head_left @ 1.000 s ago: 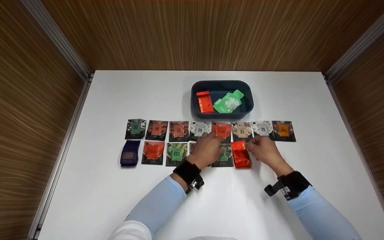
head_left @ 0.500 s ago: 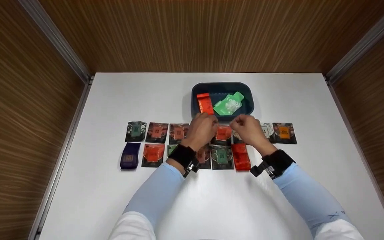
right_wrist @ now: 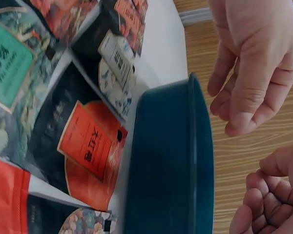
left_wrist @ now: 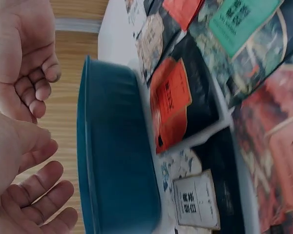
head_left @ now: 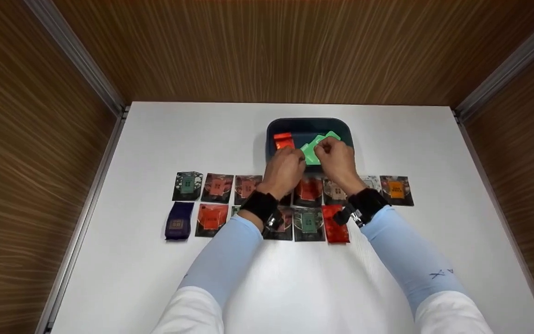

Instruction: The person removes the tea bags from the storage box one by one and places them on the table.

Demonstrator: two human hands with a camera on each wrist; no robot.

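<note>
Both hands hover over the front of a dark teal tray (head_left: 308,123), holding nothing. My left hand (head_left: 285,172) is at the tray's front left, its fingers loosely bent in the left wrist view. Nearer the right side of the tray is my right hand (head_left: 339,163), with fingers loosely curled in the right wrist view. Inside the tray lie a red packet (head_left: 283,139) and a green packet (head_left: 311,155), both partly hidden by the hands. An orange-labelled tea packet (right_wrist: 90,141) lies just in front of the tray.
Flat tea packets form two rows before the tray, ending in an orange-labelled packet (head_left: 396,189) at the back right. The front row runs from a purple packet (head_left: 177,222) to a red foil packet (head_left: 337,229). Wood-grain panels (head_left: 267,51) enclose the white table (head_left: 109,260).
Both hands have moved forward from the front row of packets to above the tray. My right hand has left the red foil packet's side and shifted left. The packets stay in their rows.
</note>
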